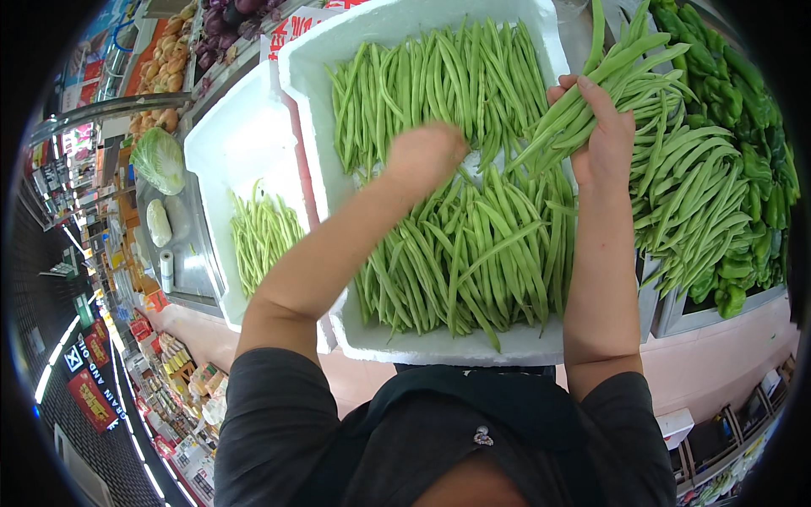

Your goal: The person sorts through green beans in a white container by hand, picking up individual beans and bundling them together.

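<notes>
A white foam box (551,38) in front of me holds green beans in two rows, a far row (437,82) and a near row (469,253). My right hand (605,136) grips a bunch of green beans (570,117) above the box's right side, their tips slanting down towards the gap between the rows. Blurred and with curled fingers, my left hand (427,155) is over that same gap; whether it holds a bean cannot be told. To the right lies a loose heap of flat green beans (697,196), partly behind the held bunch.
Left of the box stands a second white foam box (215,139) with thinner green beans (263,234). Beyond it are a napa cabbage (158,161), a roll of bags (166,271) and onions (166,66). Green peppers (760,184) fill the far right. A metal rail (114,109) crosses the upper left.
</notes>
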### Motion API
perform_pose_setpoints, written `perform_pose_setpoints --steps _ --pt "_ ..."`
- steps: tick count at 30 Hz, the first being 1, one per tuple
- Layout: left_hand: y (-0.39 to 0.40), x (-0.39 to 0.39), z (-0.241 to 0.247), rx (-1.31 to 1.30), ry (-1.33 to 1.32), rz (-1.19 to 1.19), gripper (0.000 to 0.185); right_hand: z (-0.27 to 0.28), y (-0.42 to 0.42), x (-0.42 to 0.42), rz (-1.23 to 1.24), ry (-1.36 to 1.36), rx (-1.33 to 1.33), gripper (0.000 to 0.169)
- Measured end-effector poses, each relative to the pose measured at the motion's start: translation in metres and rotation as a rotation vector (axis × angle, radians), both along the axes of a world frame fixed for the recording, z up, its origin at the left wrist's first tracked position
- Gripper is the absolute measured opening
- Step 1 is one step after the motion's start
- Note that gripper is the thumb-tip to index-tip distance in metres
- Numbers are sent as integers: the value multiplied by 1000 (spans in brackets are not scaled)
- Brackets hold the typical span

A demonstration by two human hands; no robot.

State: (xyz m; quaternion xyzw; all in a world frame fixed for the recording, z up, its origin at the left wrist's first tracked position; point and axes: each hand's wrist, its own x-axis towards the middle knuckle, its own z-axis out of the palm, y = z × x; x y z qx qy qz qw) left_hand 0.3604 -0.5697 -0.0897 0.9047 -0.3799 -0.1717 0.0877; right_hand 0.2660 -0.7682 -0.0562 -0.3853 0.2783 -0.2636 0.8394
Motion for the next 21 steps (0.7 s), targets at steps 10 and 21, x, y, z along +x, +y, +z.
perform_pose_setpoints --steps 10,21 --pt "-16 -18 -32 211 -56 -138 12 2 1 1 -18 -22 13 21" --pt "-3 9 25 -426 94 158 22 0 -1 -2 4 -23 34 20"
